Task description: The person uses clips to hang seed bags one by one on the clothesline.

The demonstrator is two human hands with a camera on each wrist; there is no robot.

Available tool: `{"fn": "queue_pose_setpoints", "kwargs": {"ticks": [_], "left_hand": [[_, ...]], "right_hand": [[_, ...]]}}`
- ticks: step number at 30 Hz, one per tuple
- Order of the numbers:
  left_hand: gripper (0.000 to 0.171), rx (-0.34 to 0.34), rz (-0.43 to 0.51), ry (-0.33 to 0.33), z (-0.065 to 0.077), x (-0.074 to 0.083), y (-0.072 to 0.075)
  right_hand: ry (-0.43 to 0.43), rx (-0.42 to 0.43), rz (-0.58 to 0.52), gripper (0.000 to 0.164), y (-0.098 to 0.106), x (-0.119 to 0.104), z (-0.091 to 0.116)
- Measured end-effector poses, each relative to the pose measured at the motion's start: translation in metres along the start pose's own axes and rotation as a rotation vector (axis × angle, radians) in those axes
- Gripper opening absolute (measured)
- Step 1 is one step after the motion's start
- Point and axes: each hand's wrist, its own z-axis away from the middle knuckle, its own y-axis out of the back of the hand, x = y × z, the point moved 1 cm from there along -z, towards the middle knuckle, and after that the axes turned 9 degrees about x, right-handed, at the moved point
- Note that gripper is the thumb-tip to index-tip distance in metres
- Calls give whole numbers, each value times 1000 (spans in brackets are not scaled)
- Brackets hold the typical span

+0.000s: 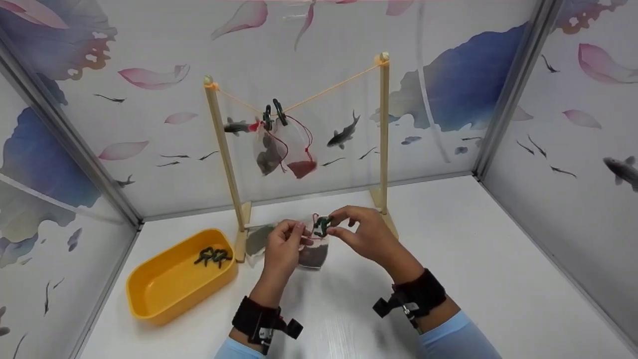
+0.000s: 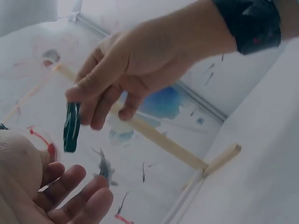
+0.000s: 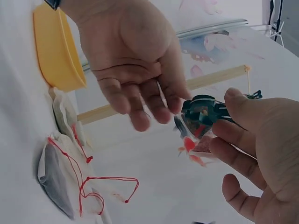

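Observation:
My right hand [image 1: 366, 232] pinches a dark green clip [image 1: 322, 227] between thumb and fingertips, above the table. Just left of it is my left hand [image 1: 283, 247], its fingers loosely bent, with no held thing visible between them. The left wrist view shows the clip [image 2: 71, 128] narrow side on. Below the hands lies a sheer drawstring pouch [image 1: 314, 257] with dark contents and a red cord. A second pouch [image 1: 256, 242], greyish, lies behind my left hand and is partly hidden by it.
A wooden post [image 1: 385, 134] and another post [image 1: 223, 154] carry a sagging orange string [image 1: 334, 87]. From it hang a dark-filled pouch [image 1: 269, 154] and a red-filled pouch [image 1: 302, 167], held by green clips [image 1: 279, 112]. Several clips lie in a yellow tray [image 1: 169, 284] at left.

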Motion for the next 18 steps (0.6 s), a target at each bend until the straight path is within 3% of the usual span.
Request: {"fn": "queue_pose_setpoints", "kwargs": {"ticks": [4, 6, 9, 12, 15, 18], "left_hand": [[17, 87, -393, -112, -23, -13, -6], [29, 94, -602, -154, -34, -20, -13], [55, 61, -814, -180, -47, -29, -25], [64, 29, -940, -194, -54, -34, -36], [43, 32, -990, -248, -57, -38, -40], [19, 68, -966, -298, -57, -40, -37]], "right_hand": [[-51, 99, 25, 16, 8, 7, -5], [-80, 125, 33, 14, 11, 11, -5], [-111, 133, 43, 12, 12, 17, -5], [-128, 130, 47, 12, 11, 22, -3], [-134, 135, 44, 12, 11, 25, -2], [-149, 135, 43, 11, 12, 27, -2]]}}
